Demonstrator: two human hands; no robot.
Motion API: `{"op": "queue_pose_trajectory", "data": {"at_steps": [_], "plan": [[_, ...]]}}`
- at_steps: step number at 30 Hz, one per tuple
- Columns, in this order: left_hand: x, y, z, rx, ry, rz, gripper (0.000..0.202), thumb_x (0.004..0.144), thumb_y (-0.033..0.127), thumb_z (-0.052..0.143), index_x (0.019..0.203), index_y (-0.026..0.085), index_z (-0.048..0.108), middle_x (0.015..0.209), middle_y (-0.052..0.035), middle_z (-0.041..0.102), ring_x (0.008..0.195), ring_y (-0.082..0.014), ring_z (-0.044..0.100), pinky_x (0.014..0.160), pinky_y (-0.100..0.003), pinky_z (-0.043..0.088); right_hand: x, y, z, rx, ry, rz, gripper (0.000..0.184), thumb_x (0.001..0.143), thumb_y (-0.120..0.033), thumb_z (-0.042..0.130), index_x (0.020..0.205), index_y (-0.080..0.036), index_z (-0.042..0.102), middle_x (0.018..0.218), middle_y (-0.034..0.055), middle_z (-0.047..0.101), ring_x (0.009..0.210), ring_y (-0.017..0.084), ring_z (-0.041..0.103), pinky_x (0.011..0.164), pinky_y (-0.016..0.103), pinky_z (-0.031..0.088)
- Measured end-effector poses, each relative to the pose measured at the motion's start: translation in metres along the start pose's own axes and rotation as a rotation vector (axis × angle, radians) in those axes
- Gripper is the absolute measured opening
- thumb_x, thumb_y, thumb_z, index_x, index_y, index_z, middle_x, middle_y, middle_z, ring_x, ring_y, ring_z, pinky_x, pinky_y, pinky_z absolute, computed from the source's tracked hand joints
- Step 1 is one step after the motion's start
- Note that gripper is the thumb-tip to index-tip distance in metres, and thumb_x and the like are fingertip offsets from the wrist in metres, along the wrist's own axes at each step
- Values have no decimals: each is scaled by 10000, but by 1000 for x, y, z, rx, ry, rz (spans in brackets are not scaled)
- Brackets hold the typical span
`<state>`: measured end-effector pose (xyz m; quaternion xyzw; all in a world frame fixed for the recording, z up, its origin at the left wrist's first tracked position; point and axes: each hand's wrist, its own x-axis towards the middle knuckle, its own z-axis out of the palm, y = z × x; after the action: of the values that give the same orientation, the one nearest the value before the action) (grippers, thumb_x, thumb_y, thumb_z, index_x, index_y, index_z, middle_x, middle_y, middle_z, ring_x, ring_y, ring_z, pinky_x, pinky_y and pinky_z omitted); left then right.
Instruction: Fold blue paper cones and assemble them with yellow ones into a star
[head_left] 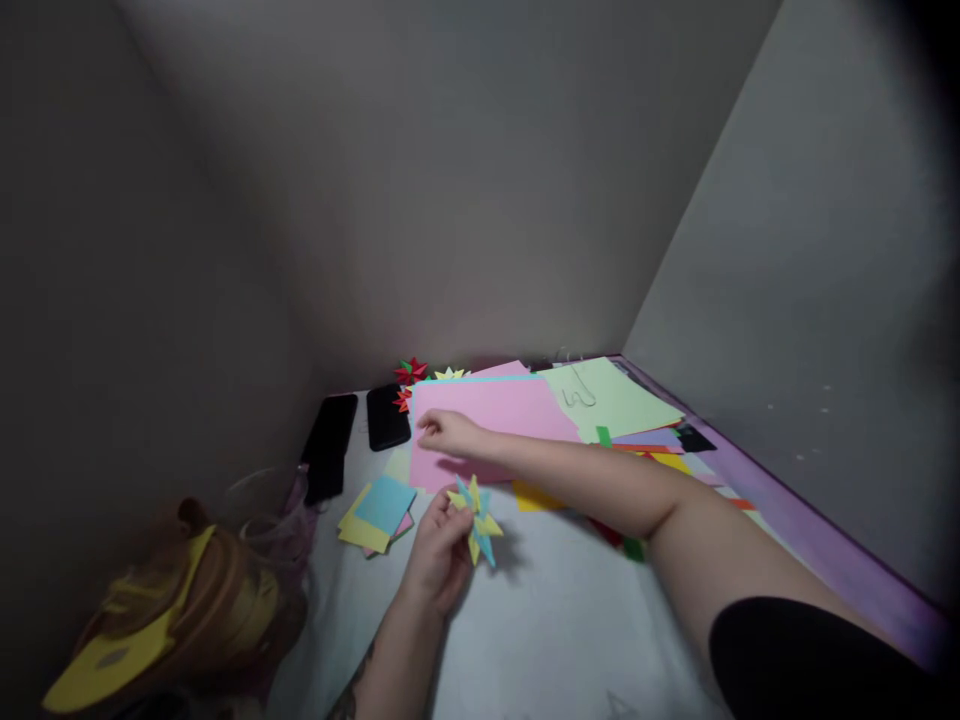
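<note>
In my left hand is a folded paper star with pale yellow and light blue points, pinched between thumb and fingers above the white tabletop. My right hand reaches across to the left, over a large pink paper sheet. Its fingers are loosely curled, with a gap between thumb and fingertips and nothing visible between them. Left of my left hand lies a small pile of square papers, a blue square on top and a yellow square below it.
Two black phone-like objects lie at the back left. Behind the pink sheet are a red-and-green paper star and a pale yellow star. Green paper and coloured strips lie right. A brown-and-yellow bag-like item stands left.
</note>
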<state>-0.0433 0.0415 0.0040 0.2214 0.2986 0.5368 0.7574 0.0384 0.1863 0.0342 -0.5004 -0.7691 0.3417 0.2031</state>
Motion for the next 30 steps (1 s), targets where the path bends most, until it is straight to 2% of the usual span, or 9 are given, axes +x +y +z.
{"op": "queue_pose_trajectory", "data": {"at_steps": [2,5,8,12,17,22,27,30], "plan": [[11,4,-2,-60,86,43,366,608,162,809,920,154,620,772,9,668,608,-75,600,577,-157,474,16,21,-29,-105,117,31,366,799,-220,581,1157,-150,545,1155,110,618,985,197,589,836,281,451],[21,4,-3,-78,82,25,301,639,125,772,908,129,638,838,-22,686,653,-90,619,591,-163,487,34,57,-75,-256,196,90,455,759,-218,625,1192,-120,529,1239,162,557,1126,260,511,936,328,384],[23,0,-3,-74,42,-38,262,673,127,749,914,103,648,776,-25,678,625,-89,615,594,-166,488,43,84,-103,-355,164,107,522,727,-267,667,1207,-113,529,1201,159,585,1079,258,540,906,314,396],[21,-4,-2,-66,0,-92,289,683,129,746,951,91,644,744,-28,668,604,-92,612,591,-174,481,48,99,-113,-431,68,87,458,705,-300,682,1126,-140,600,1094,110,643,946,219,591,797,265,422],[21,-4,-2,-67,0,-95,296,672,123,753,942,93,636,780,-41,678,612,-94,614,605,-185,483,50,89,-117,-476,-18,58,296,648,-254,693,927,-160,673,871,47,676,737,170,587,619,231,392],[20,-3,-3,-46,11,-96,361,657,127,771,982,114,615,757,-13,661,595,-81,607,589,-173,470,33,57,-134,-487,26,-33,88,657,-227,656,728,-175,649,703,10,629,675,149,540,585,230,349],[18,-3,-3,-23,9,-109,388,655,111,760,1012,132,610,783,-17,667,612,-95,616,595,-187,477,-11,17,-181,-456,226,-137,139,745,-305,581,798,-181,612,773,8,613,738,154,543,632,235,366],[17,-3,-3,-19,15,-101,359,651,115,762,980,132,618,753,-8,659,588,-89,604,572,-181,468,-40,8,-215,-309,559,-204,173,745,-353,599,758,-181,596,721,2,594,678,152,539,590,238,382]]}}
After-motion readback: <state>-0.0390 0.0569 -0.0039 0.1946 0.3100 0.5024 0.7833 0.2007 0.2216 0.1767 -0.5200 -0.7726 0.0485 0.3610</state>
